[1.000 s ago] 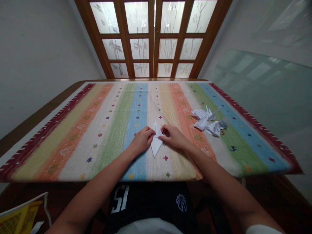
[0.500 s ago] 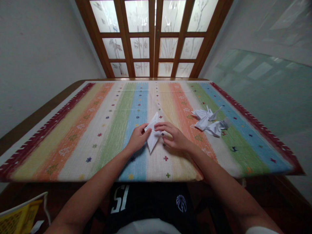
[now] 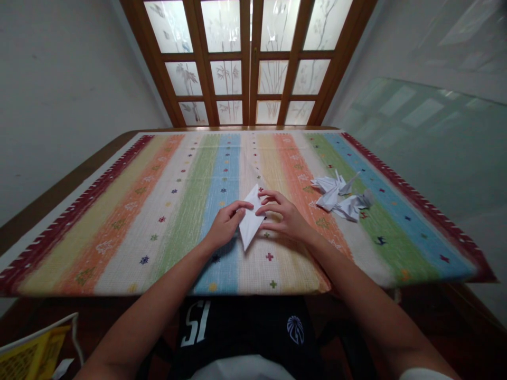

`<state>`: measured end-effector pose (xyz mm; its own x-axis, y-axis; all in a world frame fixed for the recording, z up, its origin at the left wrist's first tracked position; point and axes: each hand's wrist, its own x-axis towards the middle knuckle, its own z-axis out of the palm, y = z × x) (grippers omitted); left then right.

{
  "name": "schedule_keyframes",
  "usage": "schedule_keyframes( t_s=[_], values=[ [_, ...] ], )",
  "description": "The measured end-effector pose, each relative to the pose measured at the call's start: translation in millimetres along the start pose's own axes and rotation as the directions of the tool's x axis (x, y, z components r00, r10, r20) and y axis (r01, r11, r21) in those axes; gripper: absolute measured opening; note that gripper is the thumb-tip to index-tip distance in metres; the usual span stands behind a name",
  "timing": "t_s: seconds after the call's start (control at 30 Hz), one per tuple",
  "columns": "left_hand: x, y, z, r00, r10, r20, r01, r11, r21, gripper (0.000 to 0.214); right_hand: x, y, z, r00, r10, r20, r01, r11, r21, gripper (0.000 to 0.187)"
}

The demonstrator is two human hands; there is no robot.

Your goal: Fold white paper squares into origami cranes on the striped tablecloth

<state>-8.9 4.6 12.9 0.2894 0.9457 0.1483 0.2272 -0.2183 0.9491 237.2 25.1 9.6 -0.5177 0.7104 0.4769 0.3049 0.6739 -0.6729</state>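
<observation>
A white folded paper (image 3: pixel 251 220) lies flat on the cloth in front of me, a long pointed diamond shape. My left hand (image 3: pixel 225 224) is at its left side, with curled fingertips at the paper's edge. My right hand (image 3: pixel 284 219) is at its right side, fingers spread, their tips at or just over the right edge. Neither hand visibly lifts the paper. To the right, beyond my right hand, lie a folded paper crane (image 3: pixel 330 191) and a crumpled paper figure (image 3: pixel 351 207), touching each other.
A striped cotton tablecloth (image 3: pixel 119 211) with a red border covers the table. Wood-framed frosted glass doors (image 3: pixel 249 63) stand beyond it. A large glass pane (image 3: pixel 415 148) leans at the right. A yellow bag (image 3: pixel 34 356) sits low at the left.
The paper has shifted slightly up the table and now lies wider than a second ago. Both hands have moved up with it, and my right fingers have spread.
</observation>
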Motion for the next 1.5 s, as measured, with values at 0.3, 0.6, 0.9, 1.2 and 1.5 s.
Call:
schedule_keyframes(
  t_s=[0.3,0.6,0.9,1.2,1.5],
  values=[
    [-0.7,-5.9,-4.9,0.998,0.051,0.040,-0.047,0.995,-0.084,0.051,-1.6,0.2,-1.9,0.981,0.191,0.022,-0.187,0.927,0.325,0.029],
    [-2.0,-1.4,-2.2,0.996,0.087,0.014,-0.087,0.996,-0.032,0.042,-3.5,1.9,-1.9,0.968,0.239,0.074,-0.246,0.860,0.447,0.033],
    [0.2,-4.7,3.4,0.994,0.107,-0.033,-0.105,0.993,0.058,0.039,-0.6,8.9,10.2,0.940,0.339,0.031,-0.306,0.802,0.514,0.040],
    [0.3,-8.1,4.8,0.990,0.080,-0.113,-0.056,0.977,0.204,0.012,1.4,2.5,17.2,0.926,0.370,-0.068,-0.303,0.841,0.449,0.030],
    [-0.1,-19.0,3.8,0.975,0.186,0.123,-0.223,0.826,0.518,0.027,-2.8,1.7,13.6,0.949,0.296,-0.111,-0.303,0.951,-0.056,0.012]
  ],
)
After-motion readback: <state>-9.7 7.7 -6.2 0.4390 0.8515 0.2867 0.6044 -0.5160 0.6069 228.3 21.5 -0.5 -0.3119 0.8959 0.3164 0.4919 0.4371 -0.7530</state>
